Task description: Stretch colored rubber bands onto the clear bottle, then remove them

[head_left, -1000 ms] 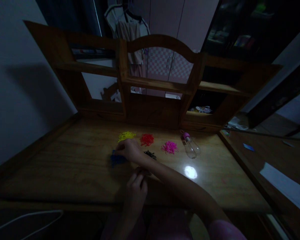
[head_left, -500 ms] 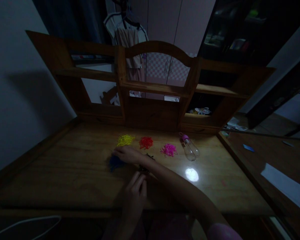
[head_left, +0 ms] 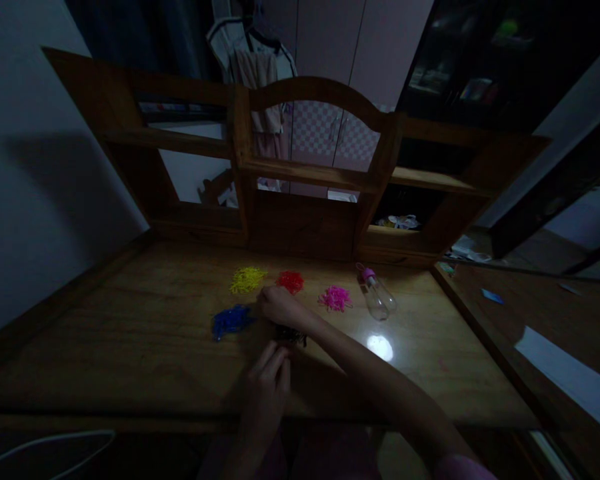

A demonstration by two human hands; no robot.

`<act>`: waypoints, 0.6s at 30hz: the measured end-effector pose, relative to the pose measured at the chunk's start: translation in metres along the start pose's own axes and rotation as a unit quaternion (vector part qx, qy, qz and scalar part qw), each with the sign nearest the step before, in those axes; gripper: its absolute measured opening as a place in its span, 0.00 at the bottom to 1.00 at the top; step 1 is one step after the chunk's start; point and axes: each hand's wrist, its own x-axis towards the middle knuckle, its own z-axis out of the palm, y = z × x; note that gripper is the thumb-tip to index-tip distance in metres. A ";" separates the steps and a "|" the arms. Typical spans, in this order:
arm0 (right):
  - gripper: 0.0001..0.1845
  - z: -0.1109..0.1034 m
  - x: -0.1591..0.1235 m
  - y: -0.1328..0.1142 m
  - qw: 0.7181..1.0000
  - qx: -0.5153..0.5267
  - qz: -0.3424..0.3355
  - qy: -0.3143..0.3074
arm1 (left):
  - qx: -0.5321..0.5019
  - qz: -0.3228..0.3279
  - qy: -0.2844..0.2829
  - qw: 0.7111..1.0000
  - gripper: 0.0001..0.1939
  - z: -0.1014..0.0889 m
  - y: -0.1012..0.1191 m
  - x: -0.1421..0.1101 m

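Observation:
My right hand (head_left: 280, 307) reaches across from the right, fingers bent down and together, between the blue pile and the dark pile. Anything in its fingertips is hidden. My left hand (head_left: 269, 372) rests at the near side of the dark pile (head_left: 294, 335), thumb and fingers pressed together; what they pinch is too small to see. Each pile looks like thin small bands or strips: a blue pile (head_left: 231, 321) on the left, a yellow pile (head_left: 247, 280) behind it, a red pile (head_left: 291, 281) beyond my right hand, and a pink pile (head_left: 335, 298) on the right.
A clear bottle with a pink cap (head_left: 377, 298) lies on the wooden desk (head_left: 145, 333), right of the pink pile. A wooden shelf unit (head_left: 305, 175) stands along the back. To the right, a lower brown surface holds a white sheet (head_left: 570, 373) and a blue card (head_left: 492, 296).
My right hand has moved right, off the blue pile, toward the dark pile, uncovering the blue one. My left hand stays nearly in place. The whole view has shifted slightly.

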 end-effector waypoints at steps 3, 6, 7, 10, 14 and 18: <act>0.13 0.007 0.002 -0.011 1.000 0.014 -0.018 -0.019 | -0.009 -0.002 -0.007 1.000 0.14 -0.001 0.001 0.002; 0.13 -0.002 0.002 -0.015 0.999 0.031 -0.028 -0.023 | -0.035 -0.007 -0.016 0.999 0.14 -0.003 0.004 0.002; 0.13 -0.010 0.001 -0.013 0.999 0.038 -0.027 -0.013 | -0.043 -0.011 -0.017 0.999 0.14 -0.004 0.004 0.002; 0.15 -0.040 -0.009 0.001 0.996 0.065 -0.035 0.049 | -0.067 -0.031 -0.028 0.997 0.13 -0.008 0.008 0.002; 0.18 -0.064 -0.034 0.023 0.990 0.070 -0.120 0.011 | -0.112 -0.092 0.007 0.989 0.13 -0.012 0.013 0.011; 0.22 -0.046 -0.050 0.031 0.982 0.113 -0.149 -0.024 | -0.185 -0.179 0.053 0.965 0.16 -0.012 0.011 0.021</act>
